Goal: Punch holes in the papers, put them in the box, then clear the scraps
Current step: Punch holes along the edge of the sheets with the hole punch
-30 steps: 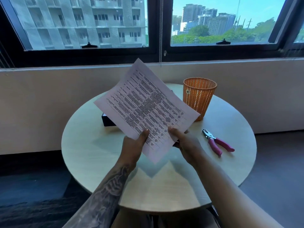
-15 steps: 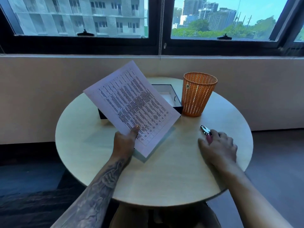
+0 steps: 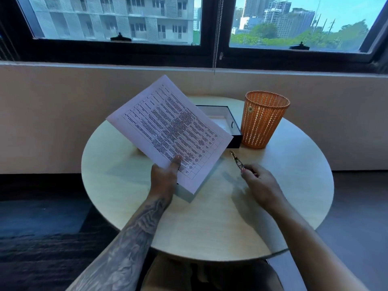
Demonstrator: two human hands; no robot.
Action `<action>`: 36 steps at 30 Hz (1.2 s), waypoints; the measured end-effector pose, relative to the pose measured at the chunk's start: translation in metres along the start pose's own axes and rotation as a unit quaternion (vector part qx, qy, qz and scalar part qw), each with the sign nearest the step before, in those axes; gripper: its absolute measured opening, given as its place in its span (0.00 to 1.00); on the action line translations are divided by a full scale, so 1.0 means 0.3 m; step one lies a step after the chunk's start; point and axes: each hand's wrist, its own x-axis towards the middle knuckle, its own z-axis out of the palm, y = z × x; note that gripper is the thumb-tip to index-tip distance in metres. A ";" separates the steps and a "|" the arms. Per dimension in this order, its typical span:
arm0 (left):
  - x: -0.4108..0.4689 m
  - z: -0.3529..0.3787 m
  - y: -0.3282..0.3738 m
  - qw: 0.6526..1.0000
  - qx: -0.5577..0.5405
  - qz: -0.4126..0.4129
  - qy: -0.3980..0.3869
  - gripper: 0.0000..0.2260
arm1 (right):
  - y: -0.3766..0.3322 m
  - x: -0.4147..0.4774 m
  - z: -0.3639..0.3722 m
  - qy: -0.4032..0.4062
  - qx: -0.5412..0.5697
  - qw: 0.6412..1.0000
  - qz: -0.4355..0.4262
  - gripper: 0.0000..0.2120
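Your left hand [image 3: 164, 175] grips the unpunched papers [image 3: 168, 131]; your right hand [image 3: 259, 182] clasps the punch [image 3: 236, 160]; boxing and scrap-clearing, beyond both hands, remain undone

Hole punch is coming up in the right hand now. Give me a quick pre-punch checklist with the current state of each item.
1. Papers held firmly: ok, the left hand pinches the lower edge, thumb on top.
2. Hole punch gripped: ok, the right hand is closed on its handles, metal head pointing toward the papers.
3. Punch jaws lined up on a paper edge: not ok, the head sits apart from the sheet.
4. Box open to receive papers: ok, its pale inside shows, though the papers hide part of it.
5. Orange basket within reach for scraps: ok, upright beside the box.
6. How many sheets are stacked: cannot tell.
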 end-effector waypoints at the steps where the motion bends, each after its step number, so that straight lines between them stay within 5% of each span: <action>1: 0.003 -0.001 -0.002 1.000 -0.001 0.002 0.003 0.06 | -0.023 -0.007 0.004 -0.022 0.073 0.997 0.014 0.08; 4: 0.009 -0.004 -0.004 1.000 -0.004 0.003 0.015 0.06 | -0.073 -0.029 0.014 -0.111 0.237 0.963 0.060 0.16; 8: 0.013 -0.007 -0.005 1.000 0.000 0.001 0.020 0.06 | -0.114 -0.046 0.021 -0.254 0.430 0.859 0.117 0.25; 13: 0.012 -0.004 -0.005 1.000 -0.001 0.004 0.019 0.10 | -0.101 -0.047 0.041 -0.333 0.490 0.796 0.123 0.28; 21: 0.014 -0.003 -0.008 1.000 0.002 -0.007 0.025 0.08 | -0.082 -0.029 0.039 -0.382 0.429 0.809 0.120 0.25; 28: 0.022 -0.002 -0.003 0.999 0.014 -0.013 0.037 0.09 | -0.071 -0.001 0.011 -0.361 0.140 0.919 0.076 0.29; 36: 0.015 0.004 0.007 0.998 0.025 -0.018 0.048 0.07 | -0.093 -0.016 0.027 -0.381 0.033 0.920 0.088 0.27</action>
